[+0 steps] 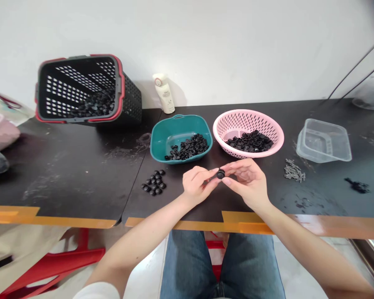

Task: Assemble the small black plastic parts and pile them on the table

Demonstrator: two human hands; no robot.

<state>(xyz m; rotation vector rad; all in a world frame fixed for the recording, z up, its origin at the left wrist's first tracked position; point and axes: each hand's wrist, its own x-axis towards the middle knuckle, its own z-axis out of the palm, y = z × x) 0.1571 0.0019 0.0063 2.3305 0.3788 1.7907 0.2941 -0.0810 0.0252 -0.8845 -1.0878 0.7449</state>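
Note:
Between the fingertips of both hands is a small round black part [220,173], raised a little above the dark table. My left hand [198,182] pinches it from the left, and my right hand [247,180] grips it from the right with thumb and fingers. Left of my hands lies a group of similar round black parts [154,182] on the table. Just beyond stand a teal basin [157,143] and a pink perforated basket [279,141], both holding loose black pieces. To the right sits a small pile of grey screw-like pieces [294,170].
A dark grey crate with red edging [132,97] leans at the back left, with black parts inside. Near the wall stands a white bottle [165,94]. A clear plastic box [326,141] and a dark little heap [357,185] are on the right. Orange tape [187,225] lines the table's front edge.

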